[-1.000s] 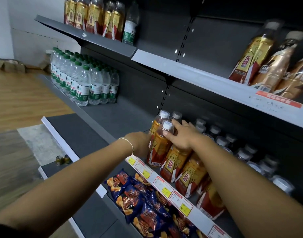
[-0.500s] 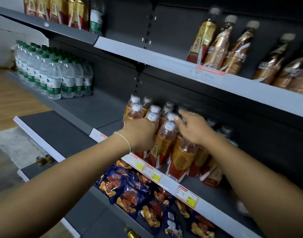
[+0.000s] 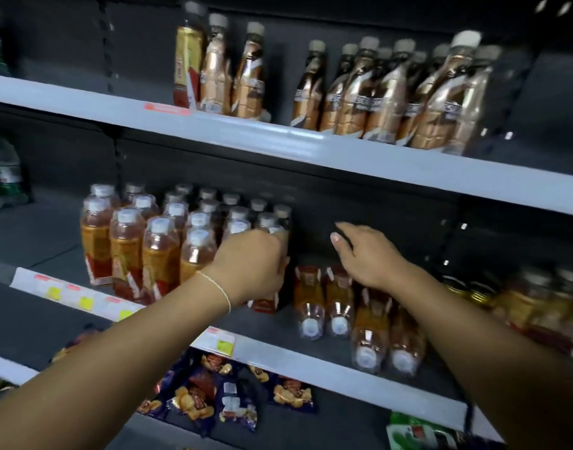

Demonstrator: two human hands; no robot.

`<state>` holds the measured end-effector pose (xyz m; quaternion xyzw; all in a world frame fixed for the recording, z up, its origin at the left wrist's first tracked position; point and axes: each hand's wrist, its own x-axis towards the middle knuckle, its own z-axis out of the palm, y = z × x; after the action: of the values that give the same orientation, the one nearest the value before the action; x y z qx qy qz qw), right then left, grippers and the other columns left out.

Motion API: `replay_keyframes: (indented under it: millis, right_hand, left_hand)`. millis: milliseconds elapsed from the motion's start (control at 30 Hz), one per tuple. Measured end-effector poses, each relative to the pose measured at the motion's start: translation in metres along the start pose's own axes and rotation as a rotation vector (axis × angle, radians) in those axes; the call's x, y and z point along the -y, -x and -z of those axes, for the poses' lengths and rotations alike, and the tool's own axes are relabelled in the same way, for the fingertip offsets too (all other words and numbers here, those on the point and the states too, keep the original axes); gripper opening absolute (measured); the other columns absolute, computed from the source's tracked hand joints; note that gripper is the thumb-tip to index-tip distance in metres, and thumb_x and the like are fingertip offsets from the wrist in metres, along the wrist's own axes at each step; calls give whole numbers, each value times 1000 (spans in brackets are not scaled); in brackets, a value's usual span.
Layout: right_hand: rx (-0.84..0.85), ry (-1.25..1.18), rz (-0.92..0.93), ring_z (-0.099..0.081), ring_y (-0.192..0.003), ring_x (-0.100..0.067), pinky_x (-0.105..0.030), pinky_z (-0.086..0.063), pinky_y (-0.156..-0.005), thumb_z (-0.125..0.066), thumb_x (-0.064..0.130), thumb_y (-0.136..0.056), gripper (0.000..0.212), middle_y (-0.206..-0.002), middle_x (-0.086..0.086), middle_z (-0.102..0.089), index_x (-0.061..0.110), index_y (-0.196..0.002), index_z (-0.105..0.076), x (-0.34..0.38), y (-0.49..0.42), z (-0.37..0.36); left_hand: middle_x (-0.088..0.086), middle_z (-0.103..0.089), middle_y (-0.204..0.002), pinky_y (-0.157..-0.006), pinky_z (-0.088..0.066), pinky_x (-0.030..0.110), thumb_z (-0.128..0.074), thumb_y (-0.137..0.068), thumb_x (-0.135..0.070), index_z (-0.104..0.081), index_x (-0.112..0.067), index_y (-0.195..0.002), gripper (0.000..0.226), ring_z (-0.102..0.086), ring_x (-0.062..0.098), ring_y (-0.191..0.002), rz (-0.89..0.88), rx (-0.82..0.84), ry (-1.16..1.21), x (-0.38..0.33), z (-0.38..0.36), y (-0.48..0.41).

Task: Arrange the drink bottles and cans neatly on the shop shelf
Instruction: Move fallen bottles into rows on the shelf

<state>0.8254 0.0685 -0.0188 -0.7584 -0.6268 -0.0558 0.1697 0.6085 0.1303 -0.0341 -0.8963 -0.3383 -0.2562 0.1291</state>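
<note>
Amber tea bottles (image 3: 158, 251) stand blocked on the middle shelf (image 3: 327, 365) — left hand (image 3: 249, 264) grip wraps the end bottle (image 3: 265, 304) at the block's 3 o'clock. Right hand (image 3: 366, 254) fingers loose, empty; four toppled bottles (image 3: 369, 332) at its 6 o'clock.

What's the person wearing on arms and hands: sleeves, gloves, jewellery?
No sleeves show: the left forearm and right forearm are bare to the frame edge, and there are no gloves. The left hand has a thin, pale, bead-like bracelet at the wrist. The right hand shows no watch, band or ring, and its thumbnail looks short and unpainted.
</note>
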Motion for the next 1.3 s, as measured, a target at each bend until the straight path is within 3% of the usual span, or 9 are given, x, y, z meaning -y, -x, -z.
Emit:
replay_keyframes:
  millis: [133,333,633,733,833,967,1167,1300]
  right_hand:
    - [-21,-1,-60,-41,-138,-30,-40,-35,-113,-34,42,-106,54,-150,-14,-45,14,-152,-37,-61,31,10]
    - [-7,-3,-116,-27,-148,-25,-32,-20,-119,-35,41,-106,56,-157,-10,-38,13,-154,-33,-144,81,13]
    - [-17,-60,-272,-46,-132,-28,-41,-39,-109,-41,35,-105,46,-143,-12,-52,13,-145,-44,-239,154,27]
    - [-49,-60,-344,-50,-128,-24,-37,-41,-106,-42,35,-104,43,-141,-8,-55,14,-141,-48,-260,179,32]
    - [-61,-55,-432,-45,-133,-22,-35,-38,-107,-41,37,-105,48,-147,-5,-49,19,-149,-40,-278,198,37]
    - [-88,-34,-510,-48,-129,-23,-34,-42,-101,-39,37,-104,45,-144,-6,-52,19,-145,-43,-298,213,46]
    - [-66,5,-589,-30,-145,-25,-40,-31,-114,-38,41,-104,56,-156,-6,-37,20,-155,-28,-323,219,51]
    - [-36,-11,-590,-25,-148,-26,-41,-28,-118,-37,42,-104,58,-158,-7,-34,18,-156,-25,-332,217,48]
  left_hand:
    - [10,-65,-108,-69,-45,34,-50,-92,-41,-53,-19,-121,36,-63,33,-98,-54,25,55,-56,-14,-19]
    - [9,-63,-109,-72,-47,34,-51,-90,-39,-53,-22,-124,37,-63,32,-98,-126,86,150,-142,-41,-40]
    - [8,-65,-109,-68,-49,34,-51,-92,-35,-54,-21,-115,28,-62,30,-93,-258,269,223,-243,-84,-63]
    - [9,-65,-108,-71,-51,35,-52,-93,-35,-54,-18,-117,29,-61,30,-94,-295,288,290,-268,-94,-74]
    - [12,-64,-107,-75,-49,35,-53,-93,-35,-54,-13,-115,31,-61,31,-99,-330,302,378,-295,-104,-89]
    - [10,-65,-109,-80,-52,37,-55,-93,-37,-54,-15,-118,33,-61,30,-101,-296,337,511,-331,-119,-114]
    - [10,-59,-124,-92,-48,37,-51,-96,-46,-42,-15,-135,51,-57,28,-113,-161,418,603,-375,-147,-155]
    - [11,-57,-127,-97,-48,42,-53,-93,-50,-40,-11,-135,58,-57,29,-115,-36,457,683,-392,-168,-174]
